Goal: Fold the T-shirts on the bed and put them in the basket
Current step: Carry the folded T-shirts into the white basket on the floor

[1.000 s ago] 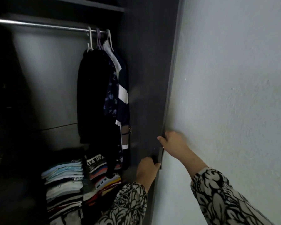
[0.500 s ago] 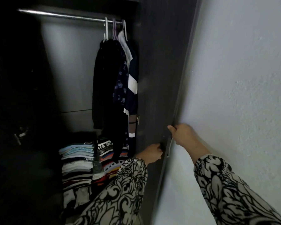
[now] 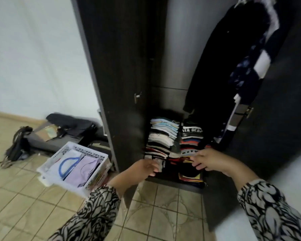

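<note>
A second ago I was looking at the right edge of the wardrobe, both hands up at its door. Now my view has swung down and left, and the wardrobe [image 3: 122, 80] stands open across the middle of the frame with the floor tiles showing below.

My left hand [image 3: 144, 168] is low in the centre, reaching toward the bottom of the folded stacks [image 3: 163, 136]. Its fingers look loosely curled and I see nothing held in them, though motion blur keeps me from being sure. My right hand [image 3: 208, 160] is just right of it, fingers extended toward the second stack [image 3: 191, 134]; whether the tips touch the cloth I cannot tell.

The white basket [image 3: 94, 154] sits on the floor at lower left of the frame, just beside the wardrobe's left door. Folded T-shirts [image 3: 78, 168] already lie in it, one white with a blue neckline and one pale lilac beside it. Hanging clothes [image 3: 241, 54] fill the upper right. A dark bag [image 3: 17, 143] and a pile of dark things [image 3: 71, 126] lie on the floor at the left, against the wall.

No bed is in view. I judge the folding and basket-filling is largely done, and the hands have moved on to the wardrobe shelf, perhaps to make room for what the basket holds.
</note>
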